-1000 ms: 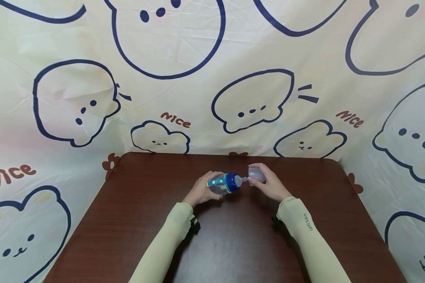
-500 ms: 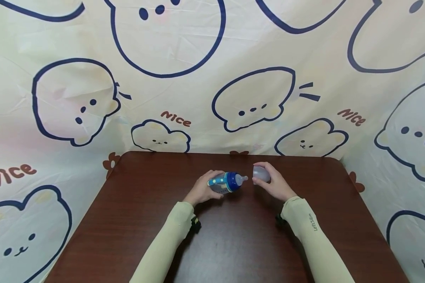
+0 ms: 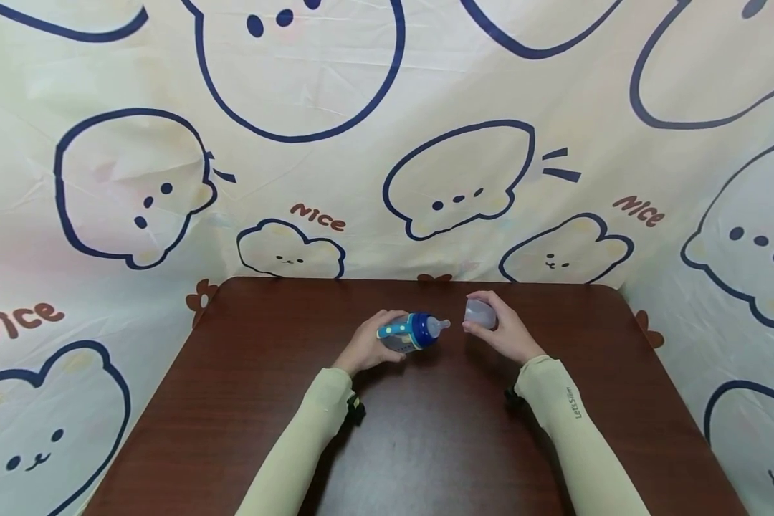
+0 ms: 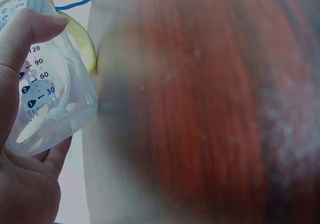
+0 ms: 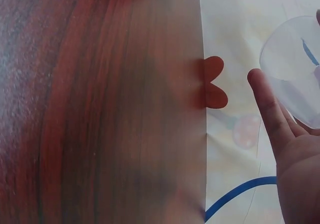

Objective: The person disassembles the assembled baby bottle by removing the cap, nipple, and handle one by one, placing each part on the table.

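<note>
My left hand [image 3: 373,345] grips a clear baby bottle [image 4: 55,98] around its body, held tilted over the table with the nipple pointing right. The bottle has a blue collar [image 3: 423,330], a pale nipple [image 3: 440,326] and a blue dotted handle [image 3: 396,330]; measuring marks show on its side in the left wrist view. To the right of the nipple, and apart from it, my right hand [image 3: 506,331] holds a translucent dome cap [image 3: 480,313] between thumb and fingers. In the right wrist view the cap [image 5: 290,66] is partly cut off by the frame edge.
Both hands are above the far half of a dark brown wooden table [image 3: 419,444]. A pale cloth backdrop [image 3: 361,179] with bear drawings hangs behind the table and along both sides.
The right hand has drawn the cap away from the nipple, rightward and slightly up. The left hand and the bottle have stayed almost where they were.
</note>
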A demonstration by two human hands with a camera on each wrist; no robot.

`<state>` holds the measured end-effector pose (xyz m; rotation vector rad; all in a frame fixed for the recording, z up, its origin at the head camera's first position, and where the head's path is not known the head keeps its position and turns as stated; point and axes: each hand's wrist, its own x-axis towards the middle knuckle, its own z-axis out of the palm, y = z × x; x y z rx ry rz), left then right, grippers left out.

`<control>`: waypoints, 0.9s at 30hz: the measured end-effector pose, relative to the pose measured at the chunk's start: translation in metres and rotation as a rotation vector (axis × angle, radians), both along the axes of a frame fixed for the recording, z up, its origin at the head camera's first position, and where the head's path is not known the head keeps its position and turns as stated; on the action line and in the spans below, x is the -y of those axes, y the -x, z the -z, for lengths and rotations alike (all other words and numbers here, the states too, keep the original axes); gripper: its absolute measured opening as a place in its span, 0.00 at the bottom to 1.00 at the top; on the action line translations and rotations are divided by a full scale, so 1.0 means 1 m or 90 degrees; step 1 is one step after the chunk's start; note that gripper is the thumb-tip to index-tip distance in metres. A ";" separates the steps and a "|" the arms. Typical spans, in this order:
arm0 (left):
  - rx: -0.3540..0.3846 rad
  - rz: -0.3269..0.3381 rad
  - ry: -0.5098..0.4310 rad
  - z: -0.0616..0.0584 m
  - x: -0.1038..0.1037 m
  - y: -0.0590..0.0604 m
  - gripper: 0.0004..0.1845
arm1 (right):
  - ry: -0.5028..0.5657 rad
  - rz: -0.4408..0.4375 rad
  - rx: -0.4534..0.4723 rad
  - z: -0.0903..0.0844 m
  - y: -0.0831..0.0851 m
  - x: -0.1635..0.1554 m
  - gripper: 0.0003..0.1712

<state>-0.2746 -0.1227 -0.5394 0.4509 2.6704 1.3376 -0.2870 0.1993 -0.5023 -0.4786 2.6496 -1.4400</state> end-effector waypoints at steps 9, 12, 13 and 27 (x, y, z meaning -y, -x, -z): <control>-0.006 -0.005 0.003 -0.001 0.000 0.001 0.44 | 0.007 0.022 -0.042 0.002 0.014 -0.011 0.37; 0.000 -0.010 -0.001 0.000 0.000 0.002 0.44 | 0.002 0.038 -0.043 0.001 0.018 -0.015 0.38; 0.005 -0.010 -0.001 0.000 0.000 0.002 0.44 | -0.001 0.042 -0.041 0.000 0.019 -0.016 0.38; 0.003 -0.008 0.009 0.000 -0.003 0.000 0.44 | -0.035 0.085 -0.017 -0.017 0.029 -0.038 0.43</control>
